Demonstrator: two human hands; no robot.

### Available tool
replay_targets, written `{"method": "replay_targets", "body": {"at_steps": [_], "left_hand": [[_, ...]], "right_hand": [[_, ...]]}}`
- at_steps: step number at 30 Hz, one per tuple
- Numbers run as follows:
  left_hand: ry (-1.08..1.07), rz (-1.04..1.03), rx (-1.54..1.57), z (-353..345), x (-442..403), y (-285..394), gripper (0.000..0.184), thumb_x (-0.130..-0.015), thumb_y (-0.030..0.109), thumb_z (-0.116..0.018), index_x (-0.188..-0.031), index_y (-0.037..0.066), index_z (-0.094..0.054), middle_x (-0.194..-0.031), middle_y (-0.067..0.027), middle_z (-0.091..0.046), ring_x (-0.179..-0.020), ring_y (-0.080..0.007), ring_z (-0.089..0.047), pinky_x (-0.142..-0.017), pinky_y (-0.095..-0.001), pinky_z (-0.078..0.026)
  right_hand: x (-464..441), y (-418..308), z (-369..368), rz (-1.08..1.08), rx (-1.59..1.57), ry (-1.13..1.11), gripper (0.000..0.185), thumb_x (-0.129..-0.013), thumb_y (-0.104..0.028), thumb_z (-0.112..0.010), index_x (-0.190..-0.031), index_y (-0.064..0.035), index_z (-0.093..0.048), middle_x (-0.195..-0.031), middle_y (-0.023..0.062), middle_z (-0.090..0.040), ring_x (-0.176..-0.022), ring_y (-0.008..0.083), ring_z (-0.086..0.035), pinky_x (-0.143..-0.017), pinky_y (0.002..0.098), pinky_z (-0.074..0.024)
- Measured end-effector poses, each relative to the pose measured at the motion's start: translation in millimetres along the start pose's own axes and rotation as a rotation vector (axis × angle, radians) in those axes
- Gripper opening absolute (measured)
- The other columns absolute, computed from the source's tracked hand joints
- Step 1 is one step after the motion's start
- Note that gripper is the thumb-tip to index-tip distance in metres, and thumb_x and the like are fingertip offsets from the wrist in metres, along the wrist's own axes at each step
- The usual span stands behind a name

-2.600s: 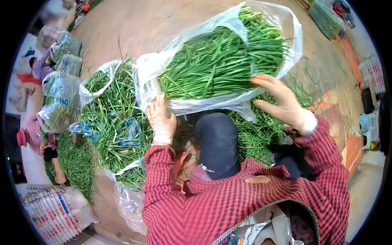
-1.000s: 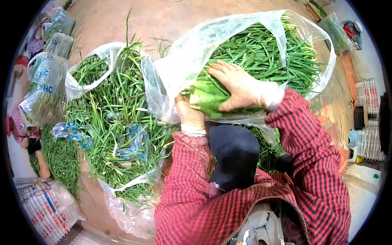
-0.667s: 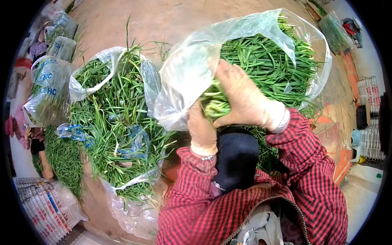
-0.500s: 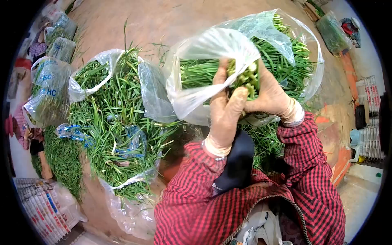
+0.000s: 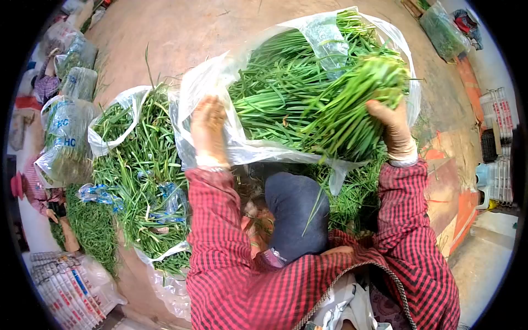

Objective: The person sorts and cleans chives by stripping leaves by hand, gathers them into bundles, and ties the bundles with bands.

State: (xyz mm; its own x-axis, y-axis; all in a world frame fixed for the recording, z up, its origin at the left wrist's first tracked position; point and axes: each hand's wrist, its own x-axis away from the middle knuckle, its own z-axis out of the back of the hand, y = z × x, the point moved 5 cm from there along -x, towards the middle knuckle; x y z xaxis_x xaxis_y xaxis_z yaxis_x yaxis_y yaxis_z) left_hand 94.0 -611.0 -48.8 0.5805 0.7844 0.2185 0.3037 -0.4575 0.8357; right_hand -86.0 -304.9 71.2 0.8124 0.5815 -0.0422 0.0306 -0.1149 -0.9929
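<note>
My right hand (image 5: 394,125) is closed around a bunch of chives (image 5: 363,102), long green leaves with paler stalk ends at the upper right. The bunch hangs slantwise over a clear plastic bag (image 5: 264,150) that lies open in front of me. More chives (image 5: 286,60) fill that bag, lying in layers. At the bag's left side, my left hand (image 5: 209,125) grips the bunched plastic of its mouth; the hand is slightly blurred. My knee in dark trousers (image 5: 297,212) shows below the bag.
Another open bag of loose greens (image 5: 140,143) stands on the left, with blue-printed plastic (image 5: 102,195) beside it. Filled bags (image 5: 69,132) and other people are at the far left. Stacked newspapers (image 5: 69,286) lie lower left; a filled bag (image 5: 443,33) sits upper right.
My hands have moved apart, the left to the bag's left edge and the right rightward with a bunch. The bag mouth has been pulled back leftward, exposing more chives.
</note>
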Motion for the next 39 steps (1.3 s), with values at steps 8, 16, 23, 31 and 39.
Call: {"method": "replay_targets", "body": {"at_steps": [8,16,23,31,39], "left_hand": [[-0.56,-0.553,-1.557,-89,40,-74,0.081,-0.081,0.039,-0.067,-0.147,0.006,-0.032,-0.152,-0.0168,-0.03,-0.143,-0.0298,-0.024,-0.118,-0.0405,-0.017],[-0.827,-0.034,-0.096,-171,134,60,0.104,-0.074,0.03,-0.082,-0.151,0.005,-0.017,-0.153,-0.0214,-0.025,-0.136,-0.028,-0.036,-0.11,-0.0391,-0.035],[-0.987,-0.081,0.2,-224,268,27,0.076,-0.066,0.007,-0.086,-0.133,0.008,-0.05,-0.126,-0.0058,-0.057,-0.113,-0.0191,-0.054,-0.098,-0.0352,-0.044],[-0.591,1.011,0.916,-213,309,-74,0.038,-0.085,0.032,-0.065,-0.112,0.006,-0.063,-0.098,-0.0074,-0.067,-0.086,-0.0201,-0.065,-0.081,-0.0347,-0.054],[-0.433,1.514,0.479,-169,417,-234,0.06,-0.087,0.059,-0.057,-0.119,0.008,-0.06,-0.111,-0.0099,-0.066,-0.095,-0.0261,-0.064,-0.087,-0.0434,-0.051]], "right_hand": [[33,-44,53,0.156,-0.136,0.296,0.039,-0.084,-0.022,-0.068,-0.117,-0.0048,-0.058,-0.111,0.0067,-0.064,-0.095,0.0182,-0.063,-0.087,0.0333,-0.0509],[104,-198,139,0.4,-0.127,0.361,0.044,-0.09,-0.029,-0.06,-0.124,-0.0014,-0.056,-0.117,0.0112,-0.062,-0.105,0.022,-0.06,-0.093,0.037,-0.0476],[122,-183,-72,0.28,0.395,-0.24,0.066,-0.078,-0.01,-0.069,-0.138,-0.0008,-0.041,-0.117,0.0099,-0.059,-0.105,0.0182,-0.057,-0.091,0.0311,-0.046],[219,-69,36,-0.183,0.697,-0.239,0.117,-0.073,-0.035,-0.083,-0.151,0.0023,-0.005,-0.152,0.0224,-0.023,-0.143,0.0263,-0.02,-0.115,0.0363,-0.0218],[289,-11,118,-1.275,0.425,-0.288,0.067,-0.085,-0.025,-0.071,-0.139,0.0012,-0.04,-0.127,0.0099,-0.057,-0.113,0.0176,-0.055,-0.097,0.0328,-0.0449]]}}
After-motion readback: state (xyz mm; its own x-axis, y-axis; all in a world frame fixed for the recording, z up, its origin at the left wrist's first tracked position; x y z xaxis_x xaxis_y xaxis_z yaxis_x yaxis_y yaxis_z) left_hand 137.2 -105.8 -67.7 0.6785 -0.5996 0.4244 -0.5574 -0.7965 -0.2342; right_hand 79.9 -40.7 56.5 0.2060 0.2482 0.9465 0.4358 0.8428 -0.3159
